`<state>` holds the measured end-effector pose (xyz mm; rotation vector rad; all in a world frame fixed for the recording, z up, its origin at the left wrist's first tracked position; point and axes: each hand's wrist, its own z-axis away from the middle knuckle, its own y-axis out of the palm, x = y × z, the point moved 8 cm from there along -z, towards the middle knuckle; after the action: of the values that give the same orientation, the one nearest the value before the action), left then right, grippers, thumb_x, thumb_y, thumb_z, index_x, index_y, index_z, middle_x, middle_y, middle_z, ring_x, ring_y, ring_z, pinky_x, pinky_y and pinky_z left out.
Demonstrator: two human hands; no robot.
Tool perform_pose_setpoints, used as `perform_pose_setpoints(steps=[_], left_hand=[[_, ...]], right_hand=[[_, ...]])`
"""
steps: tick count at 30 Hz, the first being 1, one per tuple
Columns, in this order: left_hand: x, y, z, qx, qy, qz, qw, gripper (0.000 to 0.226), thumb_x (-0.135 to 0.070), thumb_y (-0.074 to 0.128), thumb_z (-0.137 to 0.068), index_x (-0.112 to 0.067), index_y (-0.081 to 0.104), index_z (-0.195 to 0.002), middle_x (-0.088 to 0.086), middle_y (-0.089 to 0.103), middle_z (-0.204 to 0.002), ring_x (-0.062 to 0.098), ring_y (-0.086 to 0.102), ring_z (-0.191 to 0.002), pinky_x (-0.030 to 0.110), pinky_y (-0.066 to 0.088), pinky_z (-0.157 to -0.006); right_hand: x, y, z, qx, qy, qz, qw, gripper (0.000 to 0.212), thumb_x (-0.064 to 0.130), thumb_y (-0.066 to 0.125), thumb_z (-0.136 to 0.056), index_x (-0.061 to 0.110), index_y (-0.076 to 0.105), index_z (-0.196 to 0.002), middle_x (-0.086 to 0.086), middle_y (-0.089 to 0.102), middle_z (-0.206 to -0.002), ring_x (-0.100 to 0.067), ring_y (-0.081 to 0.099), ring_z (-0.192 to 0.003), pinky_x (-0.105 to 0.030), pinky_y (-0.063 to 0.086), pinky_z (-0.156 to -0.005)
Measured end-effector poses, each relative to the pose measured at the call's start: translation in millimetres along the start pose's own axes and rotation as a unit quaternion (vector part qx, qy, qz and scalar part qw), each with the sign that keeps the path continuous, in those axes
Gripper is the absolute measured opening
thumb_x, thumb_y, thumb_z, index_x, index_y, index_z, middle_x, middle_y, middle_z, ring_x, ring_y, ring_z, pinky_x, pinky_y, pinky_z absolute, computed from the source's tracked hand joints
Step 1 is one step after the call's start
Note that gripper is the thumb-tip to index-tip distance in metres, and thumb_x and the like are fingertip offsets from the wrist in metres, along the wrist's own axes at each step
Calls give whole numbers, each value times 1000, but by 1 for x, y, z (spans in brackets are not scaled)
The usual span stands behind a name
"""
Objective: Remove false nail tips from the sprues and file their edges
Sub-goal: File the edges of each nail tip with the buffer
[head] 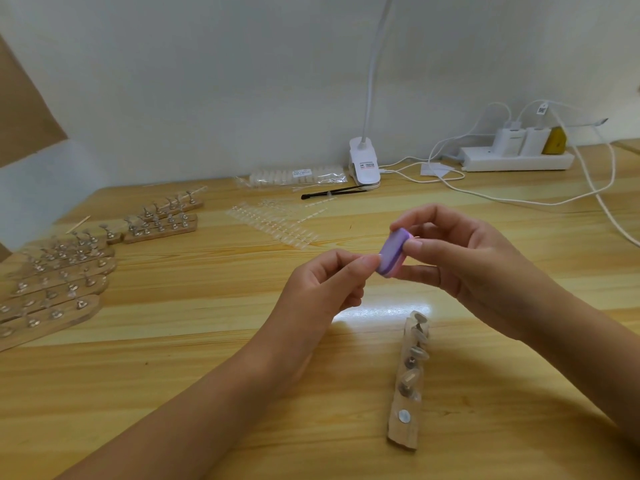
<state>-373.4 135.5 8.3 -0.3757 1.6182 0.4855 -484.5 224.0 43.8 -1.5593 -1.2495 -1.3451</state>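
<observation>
My right hand (464, 261) holds a small purple file block (393, 251) between thumb and fingers above the table's middle. My left hand (329, 282) has its fingertips pinched together and pressed against the block's left face; whatever it pinches is too small to make out, probably a clear nail tip. Clear sprues of false nail tips (273, 223) lie on the wooden table (207, 341) behind my hands. A wooden holder strip (408, 386) with several nail stands lies just below my right hand.
Several wooden strips with metal nail stands (62, 271) are stacked at the left. A bag of nail tips (294, 176), a black tool (329, 194), a clip lamp (363, 164) and a power strip (516, 157) with cables sit along the back wall.
</observation>
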Motion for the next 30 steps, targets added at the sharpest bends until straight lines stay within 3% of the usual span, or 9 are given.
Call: perform_pose_setpoints(steps=[3, 7, 11, 16, 21, 25, 30], left_hand=[[3, 0, -1, -1, -10, 3, 1000, 17, -45, 73, -82, -29, 75, -82, -10, 61, -76, 3, 54, -71, 18, 49, -73], [4, -3, -2, -9, -17, 41, 999, 25, -46, 74, -74, -23, 73, -83, -9, 55, -70, 6, 51, -68, 17, 50, -72], [6, -2, -3, -7, -25, 51, 998, 20, -41, 70, -79, -23, 75, -83, -10, 57, -70, 4, 51, -67, 16, 50, -69], [7, -4, -4, -12, -29, 72, 997, 42, -45, 75, -71, -13, 70, -97, -7, 53, -71, 6, 49, -68, 17, 50, -69], [7, -2, -4, -13, -33, 92, 995, 33, -39, 69, -79, -11, 67, -98, -8, 53, -70, 6, 49, -67, 16, 50, -68], [8, 0, -4, -6, -34, 91, 995, 32, -38, 67, -81, -11, 69, -98, -11, 58, -70, 3, 51, -68, 16, 49, -68], [9, -2, -4, -13, -50, 124, 991, 31, -35, 70, -78, -10, 70, -97, -7, 54, -70, 6, 50, -67, 16, 50, -66]], right_hand=[[-2, 11, 2, 26, -2, 31, 999, 25, 22, 74, -75, 16, 68, -98, -8, 72, -96, -26, 72, -93, -27, 56, -82], [5, 4, 4, -36, -44, 9, 998, 26, 18, 74, -78, 11, 64, -101, -3, 72, -91, -21, 72, -89, -26, 57, -81], [3, 12, 5, -31, -37, 35, 998, 35, 23, 74, -70, 9, 62, -100, -5, 73, -91, -23, 72, -90, -29, 58, -82], [10, 6, 6, -80, -66, 14, 994, 37, 26, 73, -70, 8, 62, -100, -5, 74, -90, -20, 73, -86, -25, 57, -78], [10, 7, 8, -93, -84, 24, 992, 35, 26, 74, -69, 11, 64, -98, -6, 73, -90, -20, 72, -87, -27, 58, -79], [5, 13, 8, -75, -64, 79, 992, 35, 27, 76, -68, 10, 63, -96, -3, 72, -92, -21, 70, -93, -38, 59, -85], [12, 4, 9, -116, -96, 49, 987, 34, 28, 76, -69, 12, 64, -97, -5, 72, -91, -23, 70, -91, -31, 58, -82]])
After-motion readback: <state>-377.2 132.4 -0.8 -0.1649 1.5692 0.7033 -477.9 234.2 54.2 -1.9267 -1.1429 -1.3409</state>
